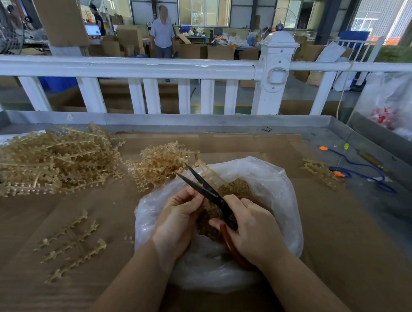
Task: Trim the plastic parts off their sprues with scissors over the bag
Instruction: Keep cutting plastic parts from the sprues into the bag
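Note:
A clear plastic bag (270, 183) lies open on the cardboard, holding a heap of small amber trimmed parts (237, 190). Over it my right hand (253, 231) grips the red handles of black-bladed scissors (201, 182), whose blades are spread apart and point up-left. My left hand (179, 216) pinches an amber sprue (209, 173) that slants up between the blades. Two heaps of untrimmed sprues sit behind: a big one (51, 160) at the left, a smaller one (162, 162) just beyond the bag.
Bare trimmed sprues (72, 244) lie on the cardboard at the front left. A few sprues (319, 172) and a blue cord with orange bits (361, 172) lie at the right. A white railing (149, 66) runs behind the metal-rimmed table. A person (162, 32) stands far back.

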A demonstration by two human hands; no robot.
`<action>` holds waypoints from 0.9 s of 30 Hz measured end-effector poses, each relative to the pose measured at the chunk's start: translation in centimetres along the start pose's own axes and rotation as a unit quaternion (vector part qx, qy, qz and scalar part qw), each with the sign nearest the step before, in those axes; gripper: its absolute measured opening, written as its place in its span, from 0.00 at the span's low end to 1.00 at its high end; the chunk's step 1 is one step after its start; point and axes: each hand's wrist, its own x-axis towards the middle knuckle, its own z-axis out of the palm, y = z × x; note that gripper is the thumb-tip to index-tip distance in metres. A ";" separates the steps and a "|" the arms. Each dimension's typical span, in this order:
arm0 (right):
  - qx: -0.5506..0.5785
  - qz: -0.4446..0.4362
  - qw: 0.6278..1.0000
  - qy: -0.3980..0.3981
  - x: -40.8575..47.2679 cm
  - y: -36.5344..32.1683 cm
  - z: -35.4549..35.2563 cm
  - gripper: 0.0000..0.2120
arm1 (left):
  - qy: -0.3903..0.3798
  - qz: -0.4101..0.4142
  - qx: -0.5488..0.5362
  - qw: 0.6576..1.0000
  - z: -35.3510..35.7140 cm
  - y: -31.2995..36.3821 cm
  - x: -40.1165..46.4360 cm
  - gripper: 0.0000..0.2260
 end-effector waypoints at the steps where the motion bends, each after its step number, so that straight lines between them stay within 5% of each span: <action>1: -0.001 -0.001 1.000 0.000 0.0 0.0 0.0 0.22 | 0.003 -0.001 -0.002 1.000 0.0 0.0 0.0 0.03; 10: -0.018 0.001 1.000 0.009 0.1 -0.1 0.2 0.18 | 0.037 -0.006 -0.018 0.999 0.0 -0.1 0.2 0.04; 15: -0.019 0.001 1.000 0.022 0.1 -0.1 0.3 0.20 | 0.057 0.001 -0.046 0.997 -0.1 0.4 0.1 0.15; 20: -0.015 -0.001 1.000 0.008 0.0 -0.1 0.2 0.19 | 0.074 0.007 -0.046 0.996 0.0 0.2 0.0 0.05; 27: -0.026 -0.003 1.000 0.006 0.1 -0.1 0.2 0.18 | 0.089 0.016 -0.060 0.994 -0.2 0.1 0.3 0.07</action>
